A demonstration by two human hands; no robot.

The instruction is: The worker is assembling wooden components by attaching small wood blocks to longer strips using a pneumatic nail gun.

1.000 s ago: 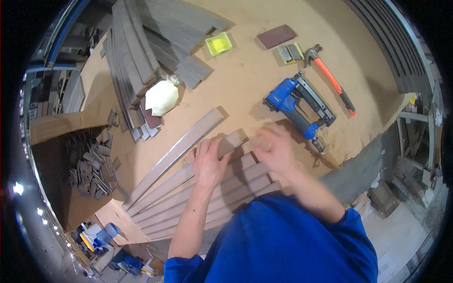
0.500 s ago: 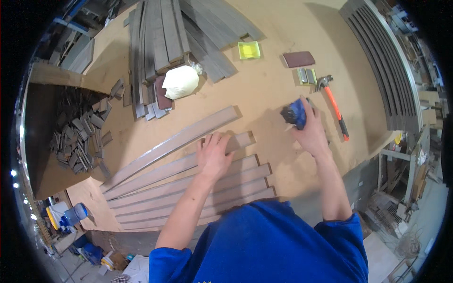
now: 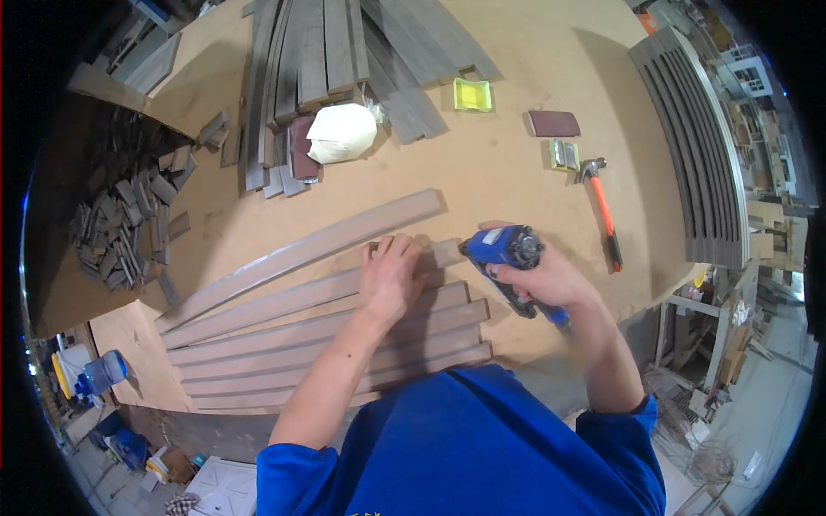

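Observation:
My left hand [image 3: 391, 277] is closed over a wooden slat [image 3: 288, 297], fingers bent across it close to its right end. In my right hand [image 3: 555, 284] is a blue and black nail gun [image 3: 503, 247], gripped by its handle. Its nose points left and sits at the end of that slat; whether it touches cannot be made out. Another slat [image 3: 344, 225] lies at an angle beyond the held one. Several more slats [image 3: 344, 340] lie side by side nearer to me, partly under my left forearm.
A hammer [image 3: 603, 206] with an orange handle lies to the right, below a small nail pack [image 3: 564, 156] and a brown pad [image 3: 554, 124]. Farther back are a yellow tray [image 3: 472, 95], a white bag [image 3: 342, 134] and grey planks [image 3: 310, 60]. Wood offcuts [image 3: 129, 219] fill the left side.
My right hand has brought the nail gun left and toward me, turning it so its nose meets the slat's end area. My left hand stays on the slat. The whole view has shifted slightly.

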